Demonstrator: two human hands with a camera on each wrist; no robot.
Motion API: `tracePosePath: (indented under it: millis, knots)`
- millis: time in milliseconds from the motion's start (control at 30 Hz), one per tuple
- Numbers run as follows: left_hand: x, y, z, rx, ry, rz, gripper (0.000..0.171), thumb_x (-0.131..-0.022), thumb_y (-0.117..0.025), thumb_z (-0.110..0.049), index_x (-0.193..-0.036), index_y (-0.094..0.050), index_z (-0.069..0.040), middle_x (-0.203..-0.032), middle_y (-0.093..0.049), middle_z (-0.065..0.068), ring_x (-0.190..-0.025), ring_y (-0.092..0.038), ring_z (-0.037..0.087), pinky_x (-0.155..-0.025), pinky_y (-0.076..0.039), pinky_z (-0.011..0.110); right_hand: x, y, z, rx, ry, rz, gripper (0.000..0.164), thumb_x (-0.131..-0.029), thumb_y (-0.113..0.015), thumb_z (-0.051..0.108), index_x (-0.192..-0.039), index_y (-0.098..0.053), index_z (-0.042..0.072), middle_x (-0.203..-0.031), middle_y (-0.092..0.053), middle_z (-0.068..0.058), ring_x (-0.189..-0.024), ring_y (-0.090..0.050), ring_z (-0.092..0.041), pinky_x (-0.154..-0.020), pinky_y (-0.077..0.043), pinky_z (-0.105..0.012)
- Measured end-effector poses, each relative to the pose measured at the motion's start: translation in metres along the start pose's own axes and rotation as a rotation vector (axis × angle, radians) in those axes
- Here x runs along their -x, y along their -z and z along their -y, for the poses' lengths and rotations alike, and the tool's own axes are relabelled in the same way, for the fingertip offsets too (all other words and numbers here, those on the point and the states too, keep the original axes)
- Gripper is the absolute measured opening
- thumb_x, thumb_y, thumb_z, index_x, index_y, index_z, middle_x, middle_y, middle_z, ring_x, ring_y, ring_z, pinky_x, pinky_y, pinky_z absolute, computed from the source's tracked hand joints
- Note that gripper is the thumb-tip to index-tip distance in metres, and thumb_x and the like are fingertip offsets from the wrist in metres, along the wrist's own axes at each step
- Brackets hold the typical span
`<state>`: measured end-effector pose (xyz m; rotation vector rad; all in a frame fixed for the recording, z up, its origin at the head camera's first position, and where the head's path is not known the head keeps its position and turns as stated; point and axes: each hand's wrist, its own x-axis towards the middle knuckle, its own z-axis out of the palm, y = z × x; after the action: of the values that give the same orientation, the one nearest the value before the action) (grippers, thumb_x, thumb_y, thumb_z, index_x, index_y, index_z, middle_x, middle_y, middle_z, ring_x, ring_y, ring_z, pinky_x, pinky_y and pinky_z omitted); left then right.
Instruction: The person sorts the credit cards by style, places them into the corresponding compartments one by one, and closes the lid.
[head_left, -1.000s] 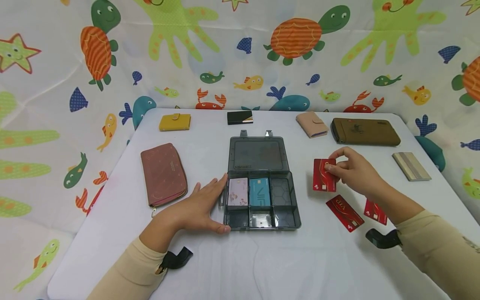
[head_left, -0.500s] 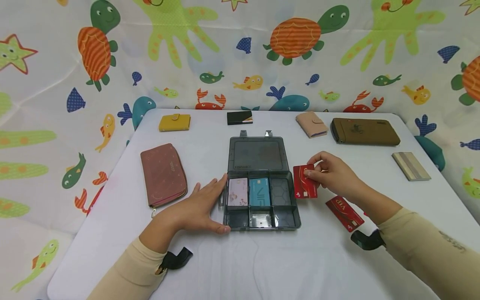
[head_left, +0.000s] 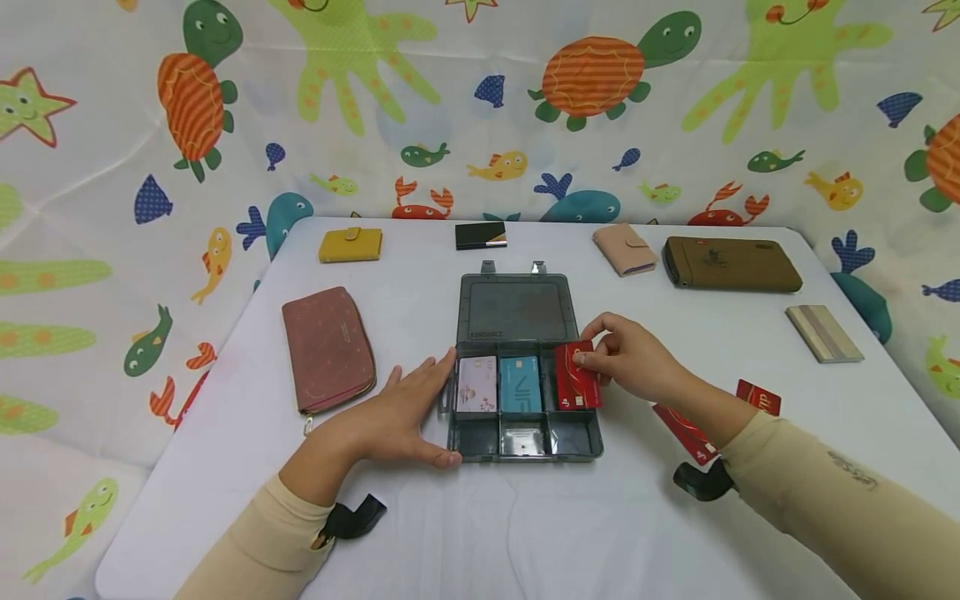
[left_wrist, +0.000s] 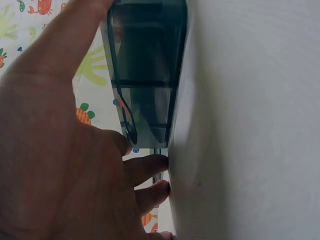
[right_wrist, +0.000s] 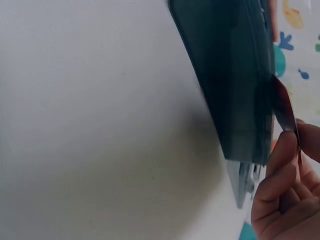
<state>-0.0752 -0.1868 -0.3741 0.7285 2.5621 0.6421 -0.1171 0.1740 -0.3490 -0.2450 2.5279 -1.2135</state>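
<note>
A dark translucent compartment box (head_left: 525, 454) lies with its lid folded back in the middle of the table. My left hand (head_left: 390, 421) rests against its left side, fingers spread straight. Between thumb and fingers my right hand (head_left: 633, 358) pinches a red card (head_left: 576, 379), which overlaps the upper right compartment. The right wrist view shows that red card (right_wrist: 284, 107) tilted over the box's edge. A pink card (head_left: 477, 385) lies in the upper left compartment and a blue card (head_left: 520, 385) in the upper middle one. Two more red cards, one partly under my right forearm (head_left: 682, 432), lie to the right.
A brown zip wallet (head_left: 328, 348) lies left of the box. Along the back are a yellow wallet (head_left: 350, 245), a black card case (head_left: 481, 236), a beige wallet (head_left: 624, 249) and an olive long wallet (head_left: 732, 263). A striped tan wallet (head_left: 824, 333) lies far right.
My right hand has carried the red card leftward from above the table to over the box's upper right compartment. The left hand has stayed at the box's left side.
</note>
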Motion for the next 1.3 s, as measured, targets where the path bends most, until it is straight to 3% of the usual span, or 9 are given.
tracePosePath:
  millis: [467, 967, 1300]
  knots:
    - [0.000, 0.000, 0.000, 0.002, -0.003, -0.004, 0.139, -0.066, -0.082, -0.072, -0.166, -0.001, -0.018, -0.169, -0.014, 0.000, -0.155, -0.006, 0.025, -0.119, 0.004, 0.059, -0.002, -0.011, 0.005, 0.096, 0.055, -0.021, 0.033, -0.095, -0.075, 0.021, -0.118, -0.058, 0.006, -0.070, -0.056, -0.007, -0.063, -0.057, -0.022, -0.053, -0.045, -0.032]
    - [0.000, 0.000, 0.000, -0.001, 0.004, -0.004, 0.138, -0.067, -0.082, -0.071, -0.166, -0.001, -0.019, -0.169, -0.014, -0.001, -0.155, -0.006, 0.024, -0.120, 0.004, 0.058, -0.004, -0.014, 0.003, 0.142, 0.055, -0.040, 0.037, -0.094, -0.077, 0.022, -0.122, -0.060, 0.005, -0.072, -0.055, -0.006, -0.063, -0.051, -0.022, -0.054, -0.044, -0.034]
    - [0.000, 0.000, 0.001, -0.002, 0.005, -0.002, 0.138, -0.067, -0.082, -0.070, -0.166, 0.000, -0.018, -0.169, -0.014, 0.000, -0.155, -0.006, 0.025, -0.120, 0.003, 0.058, 0.003, -0.007, 0.003, 0.139, 0.016, -0.050, 0.038, -0.095, -0.076, 0.027, -0.124, -0.061, 0.008, -0.076, -0.057, -0.007, -0.066, -0.055, -0.023, -0.056, -0.049, -0.034]
